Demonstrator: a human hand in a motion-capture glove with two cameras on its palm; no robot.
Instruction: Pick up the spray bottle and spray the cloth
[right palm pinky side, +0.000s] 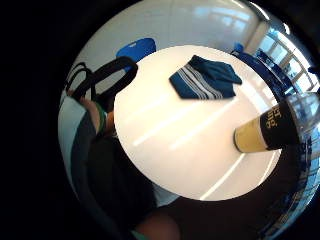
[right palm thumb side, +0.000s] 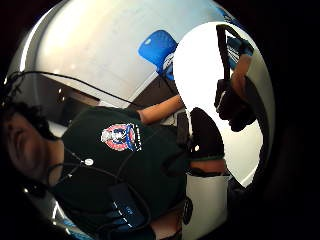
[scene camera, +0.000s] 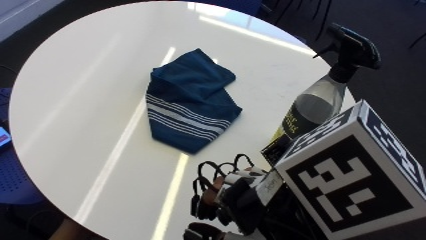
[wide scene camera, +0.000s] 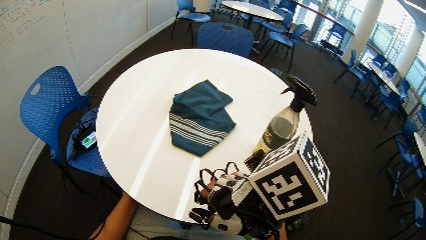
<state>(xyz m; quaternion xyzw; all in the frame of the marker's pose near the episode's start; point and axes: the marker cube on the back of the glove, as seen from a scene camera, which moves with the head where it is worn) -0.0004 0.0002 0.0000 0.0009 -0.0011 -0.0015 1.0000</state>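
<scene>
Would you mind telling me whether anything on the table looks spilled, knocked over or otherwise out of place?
Nothing stands out. The spray bottle stands upright near the table edge, and the striped blue cloth lies loosely folded, with no wet patch visible.

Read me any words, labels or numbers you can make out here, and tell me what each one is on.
"ET": white letters on the black label of the spray bottle, little finger side palm view; likely a fragment.
A second line under it on that label: too blurred to read.
Yellow print on the bottle's label in the outside view: too small to read.
Round crest on the person's dark shirt: no lettering legible.
Cloth: stripes only, no text.
</scene>
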